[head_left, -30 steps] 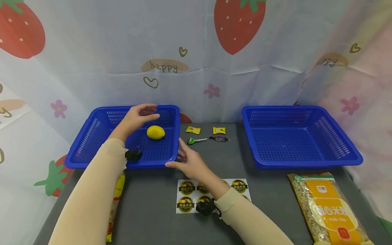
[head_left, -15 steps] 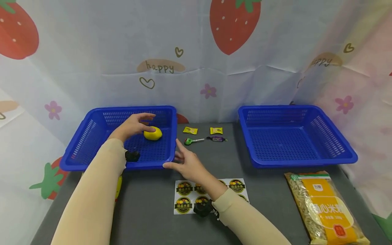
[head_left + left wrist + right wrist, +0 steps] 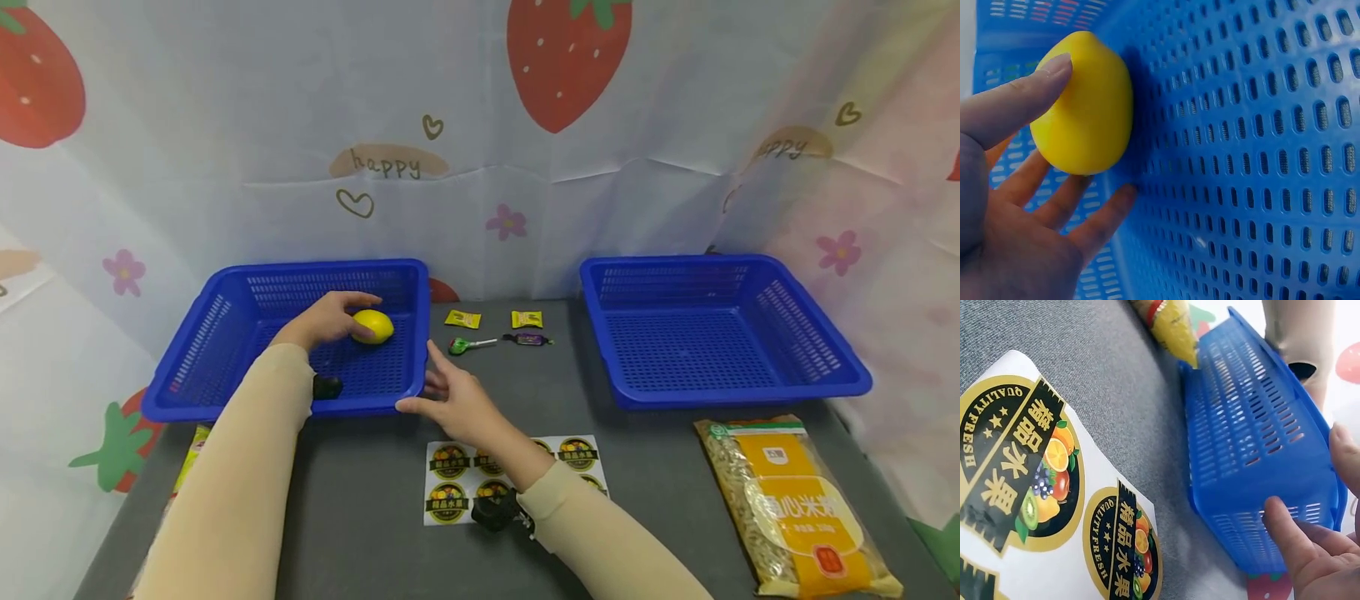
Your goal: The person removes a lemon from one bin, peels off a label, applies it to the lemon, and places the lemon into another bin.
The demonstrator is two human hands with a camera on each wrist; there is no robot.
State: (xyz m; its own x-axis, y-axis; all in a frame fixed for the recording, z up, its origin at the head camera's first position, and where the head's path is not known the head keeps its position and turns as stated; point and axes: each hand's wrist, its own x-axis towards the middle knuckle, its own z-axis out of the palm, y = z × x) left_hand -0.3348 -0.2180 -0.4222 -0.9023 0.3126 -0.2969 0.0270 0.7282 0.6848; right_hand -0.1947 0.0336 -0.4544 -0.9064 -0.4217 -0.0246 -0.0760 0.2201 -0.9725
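A yellow lemon sits inside the left blue basket. My left hand reaches into this basket and holds the lemon, thumb on one side and fingers curving behind it. The left wrist view shows the thumb tip on the upper part of the lemon, with the other fingers spread beneath it. At the basket's near right corner, my right hand rests its extended thumb and index finger against the outside. One fingertip meets the corner wall in the right wrist view.
A second blue basket stands to the right. Between the baskets lie two yellow-wrapped candies, a lollipop and a purple-wrapped candy. A sticker sheet lies in front. A grain-filled bag is at right; a yellow bag is at left.
My left hand has come down from above the lemon and now holds it. The right hand has stayed at the basket corner. The head view has shifted slightly.
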